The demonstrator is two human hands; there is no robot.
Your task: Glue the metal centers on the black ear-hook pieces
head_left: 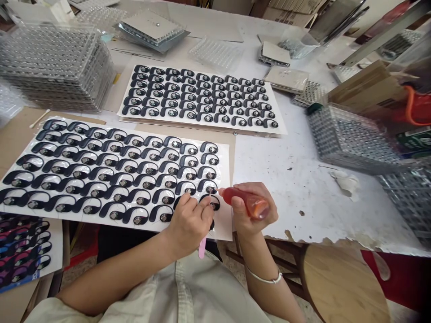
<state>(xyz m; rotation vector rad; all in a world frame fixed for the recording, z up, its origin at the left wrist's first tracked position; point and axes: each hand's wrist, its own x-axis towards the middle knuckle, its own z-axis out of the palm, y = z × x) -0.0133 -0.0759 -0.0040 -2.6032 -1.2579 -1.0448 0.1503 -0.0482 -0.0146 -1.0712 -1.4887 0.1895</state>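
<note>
A white sheet (224,224) in front of me carries rows of black ear-hook pieces (128,168) with round metal centres. My left hand (190,222) rests on the sheet's near right corner, fingers closed round a thin pink-handled tool (202,247) whose tip points at a piece in the last column. My right hand (251,211) is closed round a small reddish squeeze bottle (247,202), its nozzle aimed left at the same spot. A second white sheet (283,130) with more black pieces (202,96) lies farther back.
Stacks of clear blister trays stand at the far left (54,67) and right (353,139). Cardboard (367,89) and more trays (151,29) lie at the back. A round wooden stool (343,282) stands below the chipped table edge (303,240). Coloured pieces (23,251) sit at the lower left.
</note>
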